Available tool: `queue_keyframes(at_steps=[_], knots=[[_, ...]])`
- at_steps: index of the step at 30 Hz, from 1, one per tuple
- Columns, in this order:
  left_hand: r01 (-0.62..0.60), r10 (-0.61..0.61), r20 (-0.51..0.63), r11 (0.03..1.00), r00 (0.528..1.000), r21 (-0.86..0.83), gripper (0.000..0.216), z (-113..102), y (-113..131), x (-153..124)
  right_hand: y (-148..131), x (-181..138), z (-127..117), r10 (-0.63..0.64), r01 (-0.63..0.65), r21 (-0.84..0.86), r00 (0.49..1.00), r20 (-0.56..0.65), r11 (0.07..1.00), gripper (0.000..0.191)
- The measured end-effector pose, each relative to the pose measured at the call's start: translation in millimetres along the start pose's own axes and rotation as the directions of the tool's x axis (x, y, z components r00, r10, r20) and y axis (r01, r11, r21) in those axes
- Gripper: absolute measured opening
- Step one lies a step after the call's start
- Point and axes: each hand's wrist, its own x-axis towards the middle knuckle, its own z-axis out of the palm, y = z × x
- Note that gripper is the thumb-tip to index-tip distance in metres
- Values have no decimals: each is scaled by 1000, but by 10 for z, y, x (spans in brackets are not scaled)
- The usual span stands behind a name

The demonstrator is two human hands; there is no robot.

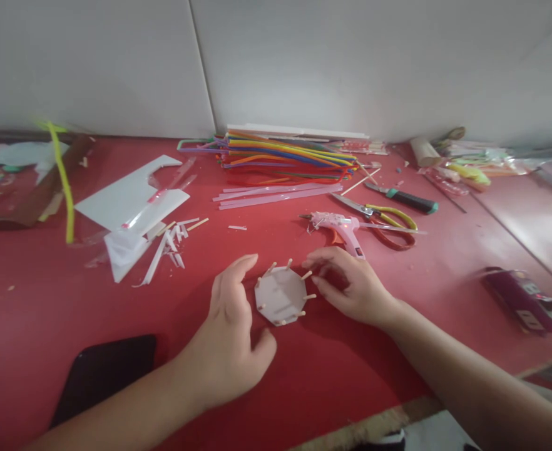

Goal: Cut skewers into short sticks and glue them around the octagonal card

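A white eight-sided board piece (280, 297) lies on the red tabletop, with several short wooden sticks (310, 297) standing around its edge. My left hand (233, 332) curves along its left side, thumb and fingers apart, holding nothing. On the right, my right hand (353, 282) is bent beside the upper right sticks; a gap shows between its thumb and fingers. Whether a fingertip touches a stick I cannot tell. Just beyond that hand lies a pink hot glue gun (337, 227) on its side, nozzle to the left.
Behind are scissors (388, 222), a utility knife (405, 199), pink strips (276, 195) and colourful pipe cleaners (285, 153). White board offcuts (116, 194) and paper scraps (175, 244) lie left. A black phone-like slab (107, 369) is near my left forearm, a purple pouch (522, 300) far right.
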Motion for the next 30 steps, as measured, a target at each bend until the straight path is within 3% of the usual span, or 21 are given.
queue_keyframes(at_steps=[6, 12, 15, 19, 23, 30], knots=[[19, -5, -91, 987, 996, 160, 88, 45, -18, 18, 12, -2, -38, 19, -8, -98, 993, 116, 995, 37], [62, -34, -186, 987, 982, 149, 59, 10, -126, 124, -11, -24, -40, 31, -26, -49, 993, 113, 998, 35], [85, -59, -232, 991, 971, 104, 58, -33, -130, 149, -19, -33, -57, 22, -23, 2, 990, 136, 1000, 29], [123, -103, -179, 987, 978, 106, 69, -56, -69, 107, -27, -23, -60, 68, -65, -86, 997, 28, 994, 25], [70, -38, -131, 966, 991, 248, 75, -25, -28, 64, -68, -19, 4, 48, -51, -208, 999, -17, 977, 31], [66, -27, -167, 970, 986, 232, 65, -47, -186, 185, -81, -75, 146, 48, -56, -162, 997, -53, 985, 44]])
